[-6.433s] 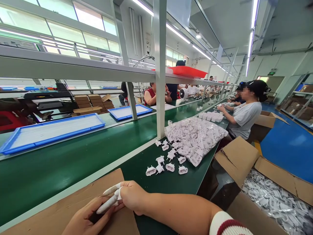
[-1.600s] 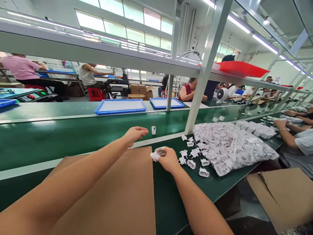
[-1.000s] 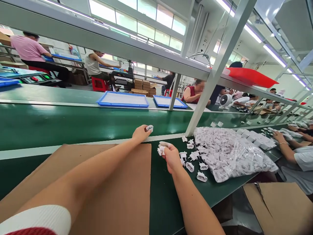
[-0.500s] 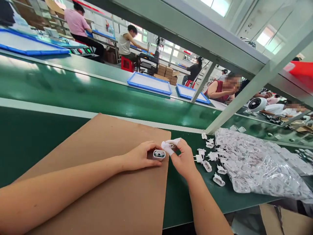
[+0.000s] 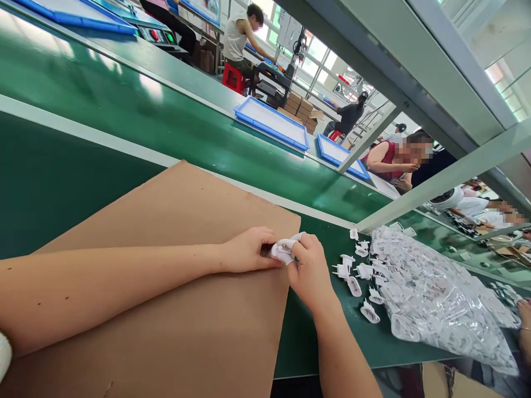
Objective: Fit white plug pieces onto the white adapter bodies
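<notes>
Two hands, both occupied. Your left hand (image 5: 249, 251) grasps one white piece (image 5: 283, 250) between thumb and fingers; your right hand (image 5: 311, 268), pale covers (image 5: 297, 237) on some fingertips, grips it from the other side. Progress: this piece looks partway through handling; your fingers hide whether it is one part or two joined. Remaining, by appearance: several loose plugs (image 5: 354, 286), untouched, at mixed angles on the green bench (image 5: 296, 342). Location of the piece: touching both sets of fingertips, above the cardboard (image 5: 186, 276) near its right edge. Plugs: near your right hand, apart from it. Next to them: one clear bag (image 5: 435, 293), well filled with white parts. Beyond the cardboard: one pale rail (image 5: 265, 193), one green strip (image 5: 199, 141), two blue-rimmed trays (image 5: 269, 131) along its far side. Farther right: one seated co-worker (image 5: 384, 157), dark red top.
</notes>
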Motion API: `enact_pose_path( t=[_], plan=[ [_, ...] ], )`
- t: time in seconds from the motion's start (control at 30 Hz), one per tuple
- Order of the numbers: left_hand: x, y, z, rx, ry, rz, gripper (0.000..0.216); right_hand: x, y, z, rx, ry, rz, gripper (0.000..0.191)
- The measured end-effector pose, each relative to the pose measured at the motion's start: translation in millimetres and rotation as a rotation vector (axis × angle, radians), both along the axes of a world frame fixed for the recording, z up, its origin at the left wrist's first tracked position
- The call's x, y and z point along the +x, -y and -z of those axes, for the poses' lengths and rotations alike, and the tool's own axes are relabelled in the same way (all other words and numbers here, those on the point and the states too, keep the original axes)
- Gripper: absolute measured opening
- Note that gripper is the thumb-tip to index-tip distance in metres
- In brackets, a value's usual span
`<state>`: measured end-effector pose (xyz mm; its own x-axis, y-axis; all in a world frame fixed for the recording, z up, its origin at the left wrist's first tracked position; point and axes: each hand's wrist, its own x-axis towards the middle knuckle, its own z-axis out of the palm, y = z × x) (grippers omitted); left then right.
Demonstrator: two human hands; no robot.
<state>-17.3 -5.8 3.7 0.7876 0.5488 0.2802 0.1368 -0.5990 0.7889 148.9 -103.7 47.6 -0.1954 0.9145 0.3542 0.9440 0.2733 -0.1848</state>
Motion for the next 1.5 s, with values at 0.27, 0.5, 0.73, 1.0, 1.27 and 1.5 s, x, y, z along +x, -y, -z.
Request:
enact_pose_path(
  t=[0.27,0.5,0.73,1.0,1.27,1.5],
  plan=[
    [-0.5,3.6,-5.5,-0.007,-0.036,-0.051,0.031,-0.7,-6.2,6.1,-0.031,-0.153,0.094,0.020],
    [0.6,6.2,-2.0,0.047,-0.064,-0.068,0.033,-4.7,-6.6,19.6,-0.052,-0.461,0.152,0.045],
    [6.7,-2.1,-2.7,-0.071,-0.078,-0.092,0.031,-0.9,-16.1,32.8,-0.032,-0.724,0.203,0.062],
    [33.5,-79.4,-43.0,0.181,-0.109,-0.660,0.038,9.9,-21.8,35.0,-0.100,-0.786,0.274,0.070],
    [54.4,-59.4,-34.9,0.302,-0.097,-0.378,0.030,12.6,-29.4,34.0,0.033,-1.226,0.337,0.090],
    [47.8,-25.2,-13.4,0.470,0.015,-0.184,0.046,20.0,-36.1,35.0,-0.217,-1.714,0.217,0.061]
  ],
)
